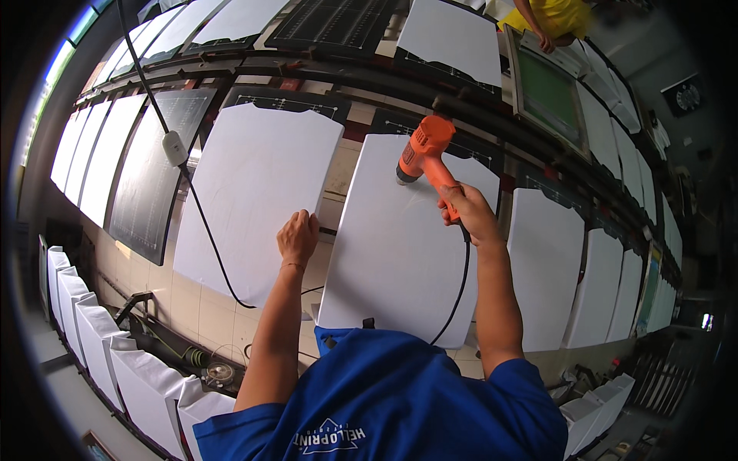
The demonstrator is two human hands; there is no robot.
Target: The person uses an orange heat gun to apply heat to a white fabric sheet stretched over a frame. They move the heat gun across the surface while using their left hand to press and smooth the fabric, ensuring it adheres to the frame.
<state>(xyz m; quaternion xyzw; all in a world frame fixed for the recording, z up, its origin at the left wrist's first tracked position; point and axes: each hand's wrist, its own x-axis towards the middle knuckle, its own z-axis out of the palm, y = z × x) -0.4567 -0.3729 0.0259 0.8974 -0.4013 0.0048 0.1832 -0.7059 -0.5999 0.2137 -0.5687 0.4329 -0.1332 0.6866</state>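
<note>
My right hand grips the handle of an orange heat gun. Its dark nozzle points down at the upper part of a white fabric piece, which covers a dark flat board in front of me. A black cord hangs from the handle across that fabric. My left hand is closed, knuckles up, by the right edge of the neighbouring white fabric piece. Anything inside its curled fingers is hidden. Beyond the heat gun, the board's dark end with white markings shows past the fabric.
Dark rails run across behind the boards. A bare dark board stands at left. A black cable with a white inline box hangs there. At far right, another person's hand is near a green-meshed frame. White fabric hangs at lower left.
</note>
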